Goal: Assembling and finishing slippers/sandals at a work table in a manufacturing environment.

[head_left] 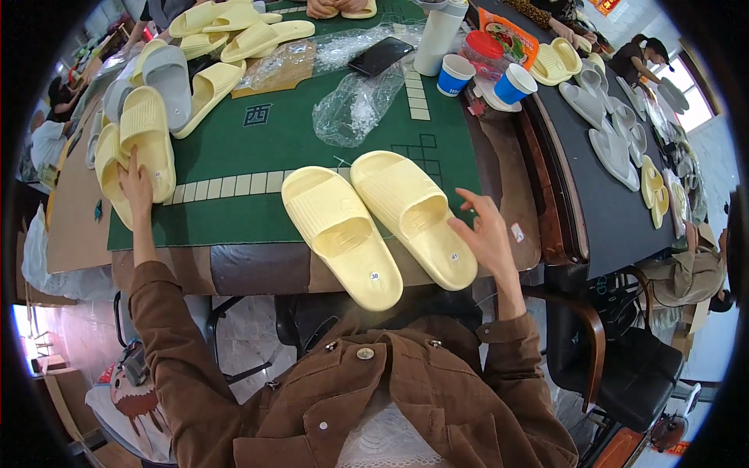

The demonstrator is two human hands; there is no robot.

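- Slippers, two pale yellow ones, lie side by side at the near edge of the green-topped surface (234, 148), soles down, toes pointing away from me: the left slipper (341, 234) overhangs the edge toward my chest, and the right slipper (413, 214) sits just beside it, the two touching along their inner sides.
- Each of the two carries a small round sticker on its heel.
- My right hand (485, 234) rests at the outer side of the right slipper, its grip loose and open, fingers spread, touching the slipper's edge but closed on nothing.
- My left hand (136, 187) reaches far out to my left and lies flat, fingers spread, on a stack of yellow slippers (144, 136) at the surface's left edge; the grip is open, pressing rather than clasping.
- Beyond that stack lie grey slippers (165, 82) and more yellow ones (234, 35) in a loose heap.
- Mid-surface sits a crumpled clear plastic bag (355, 105); I cannot tell whether anything is in it.
- Further off lies a black phone (380, 54) beside a tall white bottle (437, 39).
- Two blue paper cups (455, 74) stand near a red-lidded jar (484, 51); their contents are not visible.
- On the dark bench (593, 210) to my right, grey and yellow soles (616, 136) lie in rows.
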